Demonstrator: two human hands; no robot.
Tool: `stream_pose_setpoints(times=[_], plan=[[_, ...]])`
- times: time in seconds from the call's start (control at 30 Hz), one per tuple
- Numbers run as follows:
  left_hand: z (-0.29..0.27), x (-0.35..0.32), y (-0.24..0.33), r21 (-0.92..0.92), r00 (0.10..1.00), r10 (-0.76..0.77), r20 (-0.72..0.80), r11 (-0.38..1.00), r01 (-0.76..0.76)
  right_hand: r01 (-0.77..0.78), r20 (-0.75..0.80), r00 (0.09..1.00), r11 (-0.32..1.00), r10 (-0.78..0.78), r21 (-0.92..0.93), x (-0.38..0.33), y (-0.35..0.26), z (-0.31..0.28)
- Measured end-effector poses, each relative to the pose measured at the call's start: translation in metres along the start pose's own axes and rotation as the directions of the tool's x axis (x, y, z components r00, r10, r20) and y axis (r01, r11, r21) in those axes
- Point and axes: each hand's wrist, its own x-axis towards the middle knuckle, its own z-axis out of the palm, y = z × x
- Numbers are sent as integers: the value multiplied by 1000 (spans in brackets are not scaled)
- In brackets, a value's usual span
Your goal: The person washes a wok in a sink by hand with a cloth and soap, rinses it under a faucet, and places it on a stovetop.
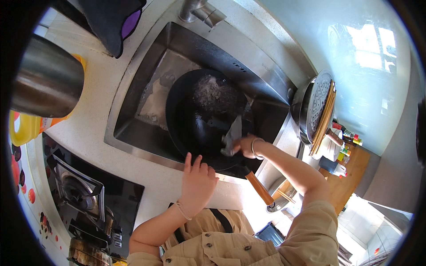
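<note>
A black wok (195,119) rests in the steel sink (133,111), its wooden handle (259,188) sticking out toward me over the counter. My right hand (244,145) is inside the wok, closed on a grey cloth (233,133) pressed against the wok's inner wall. Suds or water glisten on the far side of the wok. My left hand (197,179) grips the near rim of the wok at the sink's front edge, fingers curled over it.
A faucet (195,9) stands behind the sink. A gas stove (84,195) lies to the left on the counter, with a large steel pot (46,80) and a yellow bottle (26,126) near it. A round steamer rack and lid (317,108) lean at the right.
</note>
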Motion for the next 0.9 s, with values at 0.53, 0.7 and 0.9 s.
stream_pose_setpoints(times=[0.53,0.7,0.9], plan=[[-32,-13,-25,-262,977,-28,-210,965,-28,400,-290,903,865,-316,304,77,-27,-5],[-63,-18,-15,-597,976,213,-42,778,-195,399,-254,912,841,-322,366,75,-28,-12],[-68,-22,20,-756,857,512,-65,535,-377,381,-280,918,820,-281,426,77,-29,-7]])
